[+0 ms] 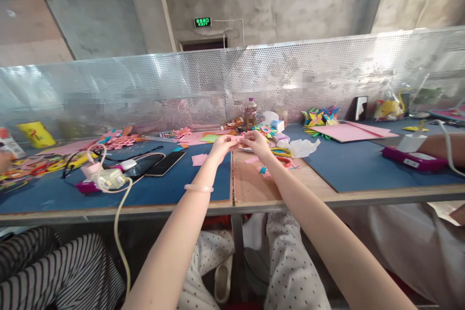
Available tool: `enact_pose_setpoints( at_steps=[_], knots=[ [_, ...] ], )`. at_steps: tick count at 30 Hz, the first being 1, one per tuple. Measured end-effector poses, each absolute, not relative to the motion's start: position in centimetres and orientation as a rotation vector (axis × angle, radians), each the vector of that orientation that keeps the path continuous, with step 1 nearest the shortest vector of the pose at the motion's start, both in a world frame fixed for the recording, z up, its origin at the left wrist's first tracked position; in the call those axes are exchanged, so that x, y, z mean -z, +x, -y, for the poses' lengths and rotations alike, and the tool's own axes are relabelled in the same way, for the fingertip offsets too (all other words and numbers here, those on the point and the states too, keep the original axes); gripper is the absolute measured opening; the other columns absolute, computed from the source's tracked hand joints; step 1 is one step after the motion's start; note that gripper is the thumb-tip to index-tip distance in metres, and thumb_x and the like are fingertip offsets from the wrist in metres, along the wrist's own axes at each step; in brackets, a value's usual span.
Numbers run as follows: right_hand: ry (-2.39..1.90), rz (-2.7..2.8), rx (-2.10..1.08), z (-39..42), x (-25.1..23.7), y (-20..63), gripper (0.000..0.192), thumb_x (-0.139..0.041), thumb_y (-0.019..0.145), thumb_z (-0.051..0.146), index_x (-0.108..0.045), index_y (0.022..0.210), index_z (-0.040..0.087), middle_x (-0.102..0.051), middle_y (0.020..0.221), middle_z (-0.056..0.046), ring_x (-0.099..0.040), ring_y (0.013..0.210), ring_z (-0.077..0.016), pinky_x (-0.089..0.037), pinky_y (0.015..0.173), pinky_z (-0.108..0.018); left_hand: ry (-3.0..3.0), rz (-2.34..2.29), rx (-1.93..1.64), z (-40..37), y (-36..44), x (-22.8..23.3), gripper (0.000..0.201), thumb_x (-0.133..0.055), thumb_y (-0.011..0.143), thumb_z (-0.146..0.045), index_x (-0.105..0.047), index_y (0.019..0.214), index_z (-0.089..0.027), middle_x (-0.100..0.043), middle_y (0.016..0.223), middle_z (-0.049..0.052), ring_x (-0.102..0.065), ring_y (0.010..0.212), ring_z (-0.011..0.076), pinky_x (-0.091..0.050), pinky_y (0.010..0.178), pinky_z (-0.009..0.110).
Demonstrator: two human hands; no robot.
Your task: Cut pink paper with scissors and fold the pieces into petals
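Pink paper, a small folded piece [238, 139], sits pinched between the fingertips of both hands, held up over the seam where the blue mat [203, 179] meets the bare wooden board [250, 184] of the table. Left hand [222, 145] closes on the paper's left end, with a pale bangle [198, 187] around the forearm below it; right hand [257, 143] closes on the right end, so the two hands almost touch. Both arms reach forward from the near edge of the table. On the mat to the left of the hands lie two dark phones [156, 164] side by side, and further left a white charger block with a cable [109, 179] resting on a magenta case. A small pink paper square [199, 159] lies just beside the left wrist. Behind the hands stand a small bottle [250, 112] and a multicoloured paper flower [265, 130]; crumpled white tissue [303, 147] lies to the right. Folded paper stars [320, 117] and a large pink sheet [348, 131] lie further right on the second blue mat. A perforated metal screen [232, 87] runs along the far edge. A neighbouring person's striped sleeve [54, 266] shows at lower left, another person's forearm [443, 147] at right.
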State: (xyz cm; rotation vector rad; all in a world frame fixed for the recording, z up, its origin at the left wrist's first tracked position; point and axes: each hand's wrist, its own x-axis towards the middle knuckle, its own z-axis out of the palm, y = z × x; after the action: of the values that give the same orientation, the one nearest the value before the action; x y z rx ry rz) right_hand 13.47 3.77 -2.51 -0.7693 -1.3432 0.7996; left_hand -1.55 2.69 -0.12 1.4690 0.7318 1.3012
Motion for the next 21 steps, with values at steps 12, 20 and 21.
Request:
enact_pose_setpoints(
  at_steps=[12, 20, 21],
  knots=[
    [-0.778, 1.397, -0.796, -3.72, 2.40, 13.59, 0.026, -0.069, 0.064, 0.038, -0.064, 0.076, 0.016, -0.067, 0.071, -0.004, -0.063, 0.068, -0.0166, -0.052, 0.063, -0.028, 1.453, -0.776, -1.288, -2.54, -1.57, 0.00, 0.021, -0.073, 0.061, -0.021, -0.066, 0.078, -0.010, -0.069, 0.077, 0.010, -0.064, 0.070, 0.0169, -0.048, 0.079, 0.036],
    [-0.776, 1.396, -0.816, -3.60, 2.40, 13.57, 0.028, -0.070, 0.062, 0.041, -0.064, 0.073, 0.015, -0.067, 0.070, -0.004, -0.062, 0.065, -0.0153, -0.051, 0.061, -0.025, 1.446, -0.764, -1.268, -2.70, -1.59, 0.09, 0.021, -0.072, 0.062, -0.019, -0.067, 0.080, -0.009, -0.070, 0.077, 0.011, -0.065, 0.075, 0.0186, -0.047, 0.082, 0.036],
    [-0.773, 1.395, -0.827, -3.58, 2.38, 13.57, 0.029, -0.070, 0.061, 0.041, -0.064, 0.073, 0.015, -0.067, 0.070, -0.004, -0.062, 0.065, -0.0152, -0.051, 0.061, -0.025, 1.443, -0.766, -1.263, -2.74, -1.60, 0.11, 0.021, -0.072, 0.062, -0.020, -0.067, 0.080, -0.009, -0.070, 0.077, 0.011, -0.065, 0.075, 0.0188, -0.047, 0.082, 0.036]
  ],
)
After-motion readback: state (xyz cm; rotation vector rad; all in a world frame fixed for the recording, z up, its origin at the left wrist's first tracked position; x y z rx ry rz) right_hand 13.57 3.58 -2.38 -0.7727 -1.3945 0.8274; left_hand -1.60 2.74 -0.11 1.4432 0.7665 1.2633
